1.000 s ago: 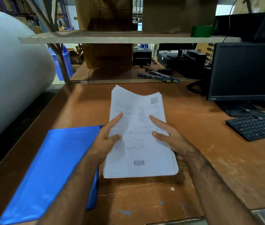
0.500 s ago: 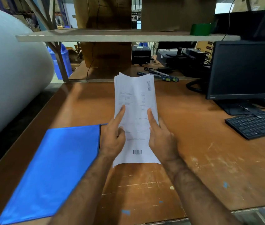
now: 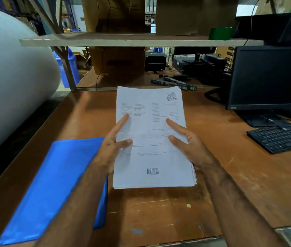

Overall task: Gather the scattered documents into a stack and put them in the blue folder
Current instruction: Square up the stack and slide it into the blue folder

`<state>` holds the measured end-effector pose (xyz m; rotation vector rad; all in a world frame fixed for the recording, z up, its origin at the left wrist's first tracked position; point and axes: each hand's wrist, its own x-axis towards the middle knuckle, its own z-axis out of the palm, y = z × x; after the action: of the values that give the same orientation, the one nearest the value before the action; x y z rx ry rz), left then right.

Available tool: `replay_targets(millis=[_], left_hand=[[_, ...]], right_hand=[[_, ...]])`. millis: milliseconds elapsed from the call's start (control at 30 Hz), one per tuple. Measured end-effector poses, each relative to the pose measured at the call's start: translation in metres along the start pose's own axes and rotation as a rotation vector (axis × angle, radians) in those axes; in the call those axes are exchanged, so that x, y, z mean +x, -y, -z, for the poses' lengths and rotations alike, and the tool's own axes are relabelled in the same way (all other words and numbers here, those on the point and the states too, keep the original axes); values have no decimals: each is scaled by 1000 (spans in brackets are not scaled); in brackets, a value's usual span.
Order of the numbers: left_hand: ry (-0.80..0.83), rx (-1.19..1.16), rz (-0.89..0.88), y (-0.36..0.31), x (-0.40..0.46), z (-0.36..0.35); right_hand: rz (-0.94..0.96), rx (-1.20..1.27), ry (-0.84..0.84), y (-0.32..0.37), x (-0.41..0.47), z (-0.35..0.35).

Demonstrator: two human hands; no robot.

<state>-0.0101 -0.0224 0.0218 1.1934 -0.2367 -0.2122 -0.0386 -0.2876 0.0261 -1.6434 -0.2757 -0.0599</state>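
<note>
The wooden desk (image 3: 230,175) carries everything here, and the closed blue folder (image 3: 52,184) lies flat on it just left of the grip, its right edge passing under the left forearm. Between the two hands sits the stack of documents (image 3: 151,157), printed face up, its near edge low over the desk; whether it rests there or is lifted clear I cannot tell. The left hand (image 3: 110,150) clamps the stack's left edge and the right hand (image 3: 192,148) its right edge, fingers spread loosely over the top sheet. The load should be light but floppy, the loose sheets prone to slide and fan, as the right-hand edges already look slightly stepped. Holding both long edges near the middle looks the safest grip while the folder is not yet opened
</note>
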Motion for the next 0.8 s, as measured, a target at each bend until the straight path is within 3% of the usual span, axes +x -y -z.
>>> replay_targets(millis=[133, 267, 367, 433, 467, 533, 600, 667, 800], left_hand=[[25, -5, 43, 8, -1, 0], [53, 49, 25, 6, 1, 2], [-89, 110, -9, 2, -2, 7], [-347, 387, -45, 9, -4, 29], [-460, 674, -72, 13, -7, 42], [-546, 1317, 5, 21, -16, 65], [-515, 1691, 195, 27, -29, 71], [-438, 1782, 265, 34, -36, 69], [-342, 1628, 91, 50, -19, 63]], right_hand=[[-1, -128, -13, -4, 0, -2], [10, -94, -61, -13, -2, -4], [-4, -2, -84, -17, -4, 0], [13, -8, -125, -21, -3, 2], [30, -21, -152, -24, -3, 3], [49, -34, -203, -27, -2, 3], [57, -37, -252, -31, -2, 3], [62, -45, -301, -32, -3, 1], [74, -56, -371, -29, -8, 1]])
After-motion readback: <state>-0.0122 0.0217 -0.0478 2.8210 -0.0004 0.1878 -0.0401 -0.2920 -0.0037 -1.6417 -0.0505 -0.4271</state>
